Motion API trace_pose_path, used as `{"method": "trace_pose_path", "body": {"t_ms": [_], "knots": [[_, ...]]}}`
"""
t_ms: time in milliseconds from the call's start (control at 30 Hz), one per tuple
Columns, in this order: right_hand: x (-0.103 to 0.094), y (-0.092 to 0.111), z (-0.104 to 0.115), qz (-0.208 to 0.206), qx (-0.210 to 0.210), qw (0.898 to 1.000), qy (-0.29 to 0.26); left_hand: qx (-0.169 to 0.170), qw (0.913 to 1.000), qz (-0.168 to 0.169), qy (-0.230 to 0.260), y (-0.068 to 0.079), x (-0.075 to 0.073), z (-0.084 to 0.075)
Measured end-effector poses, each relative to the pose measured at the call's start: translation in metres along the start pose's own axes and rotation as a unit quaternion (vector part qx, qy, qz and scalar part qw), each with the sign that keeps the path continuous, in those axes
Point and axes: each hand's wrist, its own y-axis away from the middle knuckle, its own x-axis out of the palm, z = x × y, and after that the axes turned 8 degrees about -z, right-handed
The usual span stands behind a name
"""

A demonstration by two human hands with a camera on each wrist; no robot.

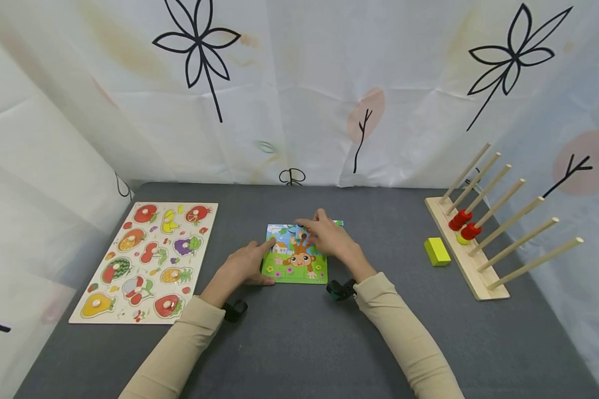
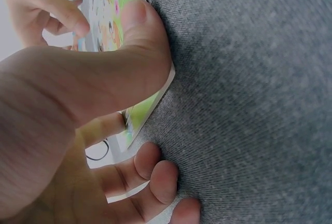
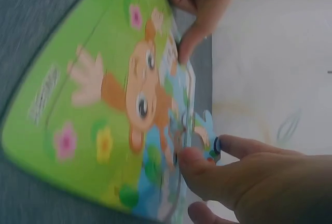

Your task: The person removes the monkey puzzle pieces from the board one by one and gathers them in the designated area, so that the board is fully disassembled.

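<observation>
A monkey jigsaw puzzle [image 1: 299, 266] in a flat square board lies at the middle of the grey table. My left hand [image 1: 244, 263] rests along its left side, index finger on the upper left edge and thumb at the near left corner. In the left wrist view the thumb [image 2: 137, 42] lies against the board's edge, the other fingers loosely bent. My right hand [image 1: 329, 235] is over the puzzle's upper right part. Between its thumb and index finger it pinches a blue puzzle piece [image 3: 203, 128] at the far edge, seen in the right wrist view.
To the left lies a fruit knob-puzzle board [image 1: 147, 260]. A wooden peg rack [image 1: 469, 255] with red and yellow beads stands at the right, a yellow-green block [image 1: 436, 251] beside it. A white patterned cloth [image 1: 289, 100] hangs behind the table.
</observation>
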Motion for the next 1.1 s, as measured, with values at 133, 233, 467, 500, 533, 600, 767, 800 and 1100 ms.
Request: {"method": "trace_pose_path", "body": {"t_ms": [133,233,467,500,533,600,767,800,1100], "knots": [[-0.008,0.004,-0.01,0.007,0.001,1.0,0.015,0.001,1.0,-0.002,-0.001,0.0,0.0,0.001],[-0.015,0.007,-0.018,0.012,-0.001,0.999,0.029,0.002,1.0,-0.003,-0.001,0.001,0.0,0.001],[-0.031,0.015,-0.039,0.02,0.004,0.998,0.06,0.004,1.0,0.0,0.0,0.0,0.001,0.002],[-0.033,0.016,-0.042,0.022,0.006,0.998,0.063,0.005,1.0,0.001,0.001,0.0,0.001,0.003],[-0.035,0.017,-0.045,0.025,0.008,0.997,0.066,0.005,1.0,0.001,0.002,0.0,0.001,0.003],[-0.037,0.019,-0.052,0.029,0.016,0.997,0.07,0.004,1.0,0.001,0.003,0.0,0.001,0.003],[-0.04,0.023,-0.069,0.033,0.032,0.996,0.071,0.005,1.0,0.0,0.004,0.001,0.0,0.003],[-0.04,0.024,-0.072,0.033,0.035,0.996,0.07,0.006,1.0,0.0,0.004,0.001,0.0,0.003],[-0.048,0.033,-0.09,0.036,0.046,0.996,0.06,0.003,1.0,0.002,0.004,0.0,0.001,0.002]]}}
